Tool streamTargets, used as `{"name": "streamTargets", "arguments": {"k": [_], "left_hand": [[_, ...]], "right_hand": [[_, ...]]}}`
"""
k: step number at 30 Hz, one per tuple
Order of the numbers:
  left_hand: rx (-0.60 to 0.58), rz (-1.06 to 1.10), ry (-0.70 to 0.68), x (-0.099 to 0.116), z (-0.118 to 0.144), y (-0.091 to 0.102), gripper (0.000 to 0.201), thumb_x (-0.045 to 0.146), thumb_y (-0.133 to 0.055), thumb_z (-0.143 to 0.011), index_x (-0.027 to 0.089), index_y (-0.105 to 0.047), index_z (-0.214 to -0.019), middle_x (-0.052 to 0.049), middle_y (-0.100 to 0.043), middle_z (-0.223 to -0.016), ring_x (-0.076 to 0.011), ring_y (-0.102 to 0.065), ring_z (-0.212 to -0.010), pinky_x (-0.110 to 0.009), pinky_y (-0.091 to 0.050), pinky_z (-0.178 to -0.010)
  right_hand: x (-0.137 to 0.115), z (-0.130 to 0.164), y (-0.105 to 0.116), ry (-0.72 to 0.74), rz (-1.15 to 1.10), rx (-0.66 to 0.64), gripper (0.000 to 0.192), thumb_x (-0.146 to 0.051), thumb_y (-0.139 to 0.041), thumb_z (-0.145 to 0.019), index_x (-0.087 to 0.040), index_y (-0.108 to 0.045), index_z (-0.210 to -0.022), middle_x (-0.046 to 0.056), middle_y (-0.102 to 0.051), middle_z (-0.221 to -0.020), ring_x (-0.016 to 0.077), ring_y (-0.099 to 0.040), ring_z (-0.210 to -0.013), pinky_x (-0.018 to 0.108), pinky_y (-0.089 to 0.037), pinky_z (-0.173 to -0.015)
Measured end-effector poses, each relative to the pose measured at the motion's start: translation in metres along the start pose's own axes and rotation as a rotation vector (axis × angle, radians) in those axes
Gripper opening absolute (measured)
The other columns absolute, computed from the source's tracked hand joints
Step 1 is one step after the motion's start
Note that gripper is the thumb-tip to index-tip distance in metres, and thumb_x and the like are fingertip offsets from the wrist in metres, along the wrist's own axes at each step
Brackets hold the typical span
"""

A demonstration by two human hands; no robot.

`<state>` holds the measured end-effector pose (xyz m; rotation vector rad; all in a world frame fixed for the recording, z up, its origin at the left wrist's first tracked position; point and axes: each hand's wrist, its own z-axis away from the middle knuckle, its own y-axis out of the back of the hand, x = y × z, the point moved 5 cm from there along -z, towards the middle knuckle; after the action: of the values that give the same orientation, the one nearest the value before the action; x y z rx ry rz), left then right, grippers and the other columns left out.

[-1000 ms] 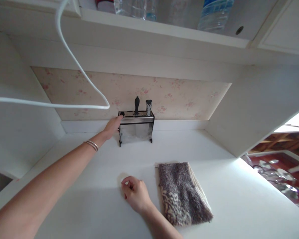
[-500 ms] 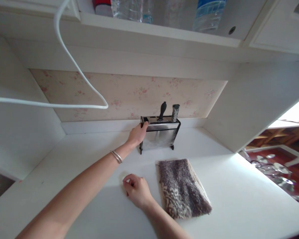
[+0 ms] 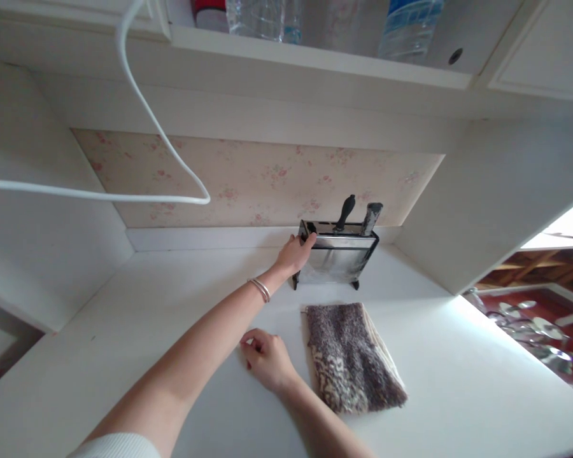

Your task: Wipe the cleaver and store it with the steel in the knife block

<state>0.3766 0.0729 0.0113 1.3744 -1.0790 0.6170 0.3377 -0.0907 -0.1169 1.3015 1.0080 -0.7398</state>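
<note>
A knife block (image 3: 337, 264) with silver sides and a black frame stands at the back of the white counter. Two handles rise from its slots: a slim black knife handle (image 3: 346, 211) and a wider, worn grey handle (image 3: 372, 218). My left hand (image 3: 295, 252), with bracelets at the wrist, grips the block's upper left end, thumb on the front. Lower down, my right hand (image 3: 267, 359) rests on the counter, its fingers loosely curled in with nothing seen in them. Right of it lies a folded brown and cream towel (image 3: 353, 359).
A white cable (image 3: 167, 143) hangs at upper left, near the camera. Overhead, a cabinet shelf (image 3: 325, 60) holds clear plastic bottles (image 3: 410, 28). White side panels (image 3: 496, 184) flank the counter. Glasses (image 3: 544, 331) sit in a rack at far right.
My left hand has shifted the knife block to the right along the back of the counter. My right hand and the towel stay about where they were.
</note>
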Motion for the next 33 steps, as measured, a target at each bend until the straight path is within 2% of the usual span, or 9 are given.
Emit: {"name": "streamTargets", "arguments": {"k": [3,7,11,14,17,19,23,33], "left_hand": [[-0.017,0.116,0.021,-0.009,0.008,0.002,0.073,0.073,-0.041,-0.081,0.015,-0.056,-0.123,-0.018,-0.047,-0.143,-0.0317,-0.042,-0.133,-0.037,-0.034,-0.106],[-0.041,0.283,0.099,-0.040,0.038,0.010,0.056,0.062,-0.041,-0.086,0.020,-0.056,-0.119,-0.013,-0.060,-0.130,-0.0251,-0.061,-0.112,-0.033,-0.049,-0.090],[-0.020,0.390,0.202,-0.086,0.097,0.029,0.043,0.051,-0.046,-0.086,0.018,-0.054,-0.112,-0.014,-0.062,-0.121,-0.0228,-0.068,-0.097,-0.032,-0.054,-0.077],[-0.040,0.413,0.255,-0.111,0.149,0.043,0.035,0.048,-0.050,-0.084,0.016,-0.061,-0.094,-0.012,-0.068,-0.104,-0.0245,-0.067,-0.097,-0.034,-0.053,-0.081],[-0.122,0.433,0.259,-0.120,0.190,0.049,0.029,0.043,-0.055,-0.083,0.018,-0.067,-0.091,-0.008,-0.071,-0.100,-0.0236,-0.065,-0.099,-0.033,-0.049,-0.090],[-0.153,0.458,0.244,-0.120,0.207,0.050,0.028,0.042,-0.054,-0.085,0.021,-0.068,-0.095,-0.005,-0.072,-0.101,-0.0224,-0.064,-0.100,-0.032,-0.047,-0.092],[-0.147,0.447,0.198,-0.121,0.214,0.052,0.026,0.041,-0.051,-0.087,0.022,-0.068,-0.094,-0.004,-0.071,-0.097,-0.0220,-0.063,-0.096,-0.031,-0.047,-0.088],[-0.211,0.431,0.168,-0.126,0.210,0.058,0.027,0.040,-0.052,-0.087,0.018,-0.068,-0.088,-0.004,-0.069,-0.091,-0.0197,-0.061,-0.090,-0.030,-0.046,-0.085]], "right_hand": [[0.001,0.000,0.000,-0.005,0.009,-0.009,0.020,-0.016,-0.053,-0.080,-0.022,-0.068,-0.089,-0.005,-0.064,-0.056,0.0097,-0.055,-0.052,0.017,-0.036,-0.055],[0.002,0.000,-0.001,-0.004,0.001,-0.024,0.020,-0.015,-0.052,-0.079,-0.022,-0.068,-0.090,-0.005,-0.064,-0.057,0.0095,-0.054,-0.052,0.017,-0.036,-0.055],[0.002,-0.002,0.000,0.003,0.013,0.001,0.022,-0.014,-0.051,-0.078,-0.022,-0.068,-0.089,-0.005,-0.063,-0.057,0.0093,-0.054,-0.051,0.017,-0.035,-0.055],[0.001,-0.003,0.000,0.014,0.085,0.034,0.022,-0.014,-0.051,-0.077,-0.021,-0.068,-0.088,-0.004,-0.065,-0.060,0.0099,-0.054,-0.052,0.017,-0.033,-0.052],[-0.004,-0.001,-0.001,0.063,0.219,0.046,0.020,-0.013,-0.049,-0.076,-0.019,-0.067,-0.081,-0.001,-0.068,-0.066,0.0114,-0.058,-0.057,0.018,-0.031,-0.052],[-0.008,0.002,-0.004,0.103,0.306,0.019,0.018,-0.014,-0.050,-0.075,-0.019,-0.067,-0.078,0.001,-0.070,-0.069,0.0128,-0.061,-0.060,0.019,-0.032,-0.053],[-0.011,0.007,-0.007,0.129,0.380,-0.022,0.020,-0.016,-0.049,-0.077,-0.019,-0.068,-0.083,0.003,-0.072,-0.074,0.0149,-0.064,-0.063,0.021,-0.033,-0.055],[-0.007,0.007,-0.009,0.109,0.328,-0.032,0.019,-0.016,-0.049,-0.078,-0.017,-0.066,-0.084,0.001,-0.066,-0.064,0.0137,-0.058,-0.057,0.020,-0.035,-0.054]]}}
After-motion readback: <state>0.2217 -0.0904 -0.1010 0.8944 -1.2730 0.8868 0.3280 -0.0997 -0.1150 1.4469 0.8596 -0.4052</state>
